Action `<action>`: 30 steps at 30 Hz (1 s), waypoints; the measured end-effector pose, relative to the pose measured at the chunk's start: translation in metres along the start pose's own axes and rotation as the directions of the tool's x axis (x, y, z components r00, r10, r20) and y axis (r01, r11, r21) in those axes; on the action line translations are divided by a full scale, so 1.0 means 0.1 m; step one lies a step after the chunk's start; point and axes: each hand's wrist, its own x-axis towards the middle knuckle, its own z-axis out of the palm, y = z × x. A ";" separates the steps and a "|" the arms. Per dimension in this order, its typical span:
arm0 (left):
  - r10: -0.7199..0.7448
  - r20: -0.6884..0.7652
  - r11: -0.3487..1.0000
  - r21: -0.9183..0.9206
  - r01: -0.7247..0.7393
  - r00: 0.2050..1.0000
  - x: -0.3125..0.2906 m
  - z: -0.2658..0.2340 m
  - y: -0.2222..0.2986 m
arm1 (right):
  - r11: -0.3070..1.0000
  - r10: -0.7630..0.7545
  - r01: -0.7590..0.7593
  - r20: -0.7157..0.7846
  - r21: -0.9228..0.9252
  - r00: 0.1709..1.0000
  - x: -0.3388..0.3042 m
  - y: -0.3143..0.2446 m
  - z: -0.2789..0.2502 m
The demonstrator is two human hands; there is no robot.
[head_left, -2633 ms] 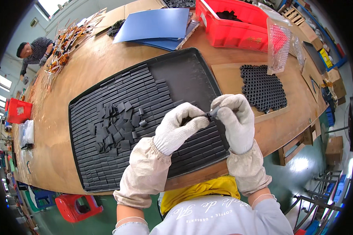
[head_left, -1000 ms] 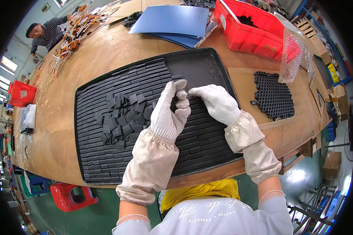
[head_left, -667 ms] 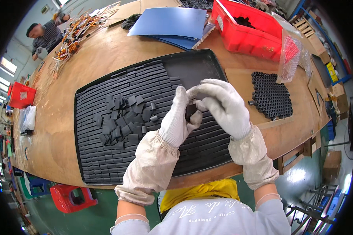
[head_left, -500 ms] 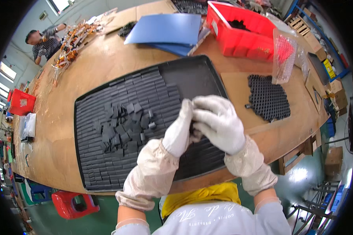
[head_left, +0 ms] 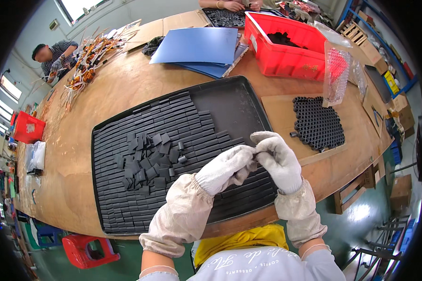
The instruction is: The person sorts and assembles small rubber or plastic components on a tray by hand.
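Observation:
My left hand (head_left: 229, 169) and my right hand (head_left: 280, 160), both in white gloves, meet over the right part of a black tray (head_left: 229, 100). Their fingertips are pinched together; whatever they hold is hidden or too small to name. Rows of dark grey flat pieces (head_left: 173, 110) fill much of the tray. On top of these rows lies a loose heap of small dark grey square pieces (head_left: 152, 172), with a few short rolled ones at its right side. To the right of the tray, a block of black short tubes (head_left: 318, 122) stands packed together on a cardboard sheet (head_left: 276, 112).
Behind the tray are blue sheets (head_left: 197, 46) and a red bin (head_left: 290, 58) with black pieces inside. Clear bubble wrap (head_left: 335, 79) hangs by the bin. A co-worker (head_left: 56, 58) handles wire bundles (head_left: 86, 68) at far left; another person's hands (head_left: 234, 6) work at the back.
Both hands have come down a little, and the right hand has turned, its fingertips still meeting the left's. The head view has shifted slightly. Another person's hands now show at the back.

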 end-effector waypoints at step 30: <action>0.034 -0.073 0.999 -0.006 -0.035 0.997 0.01 0.01 -0.11 | -0.058 -0.436 -0.043 -0.013 -0.997 0.900 -0.09 0.41 -0.91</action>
